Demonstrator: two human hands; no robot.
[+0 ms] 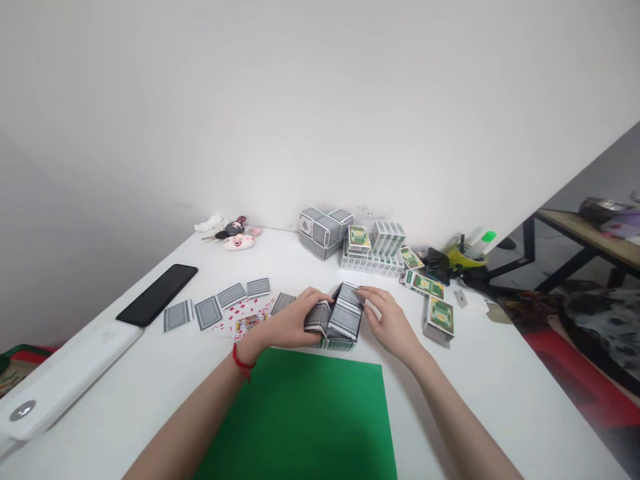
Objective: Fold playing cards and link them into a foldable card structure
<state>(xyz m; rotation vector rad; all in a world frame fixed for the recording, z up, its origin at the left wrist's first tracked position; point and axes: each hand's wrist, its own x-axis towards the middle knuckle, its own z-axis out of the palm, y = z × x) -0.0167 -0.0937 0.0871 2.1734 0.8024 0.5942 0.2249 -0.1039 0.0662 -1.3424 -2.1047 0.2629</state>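
Note:
A block of grey-backed playing cards (346,321), folded into box shapes, sits at the centre of the table on a green-and-white base just beyond the green mat. My left hand (293,320), with a red string bracelet on the wrist, curls round the folded cards (318,317) on the block's left part; its palm side is hidden. At the block's right edge, the thumb and fingers of my right hand (385,317) pinch the cards. Loose grey-backed cards (208,312) and face-up red-suited cards (250,320) lie to the left.
Behind stand a larger folded-card block (325,230) and stacked card boxes (373,265). More green card boxes (440,317) lie right. A black phone (157,293) and white device (70,373) line the left edge. The green mat (310,413) lies in front.

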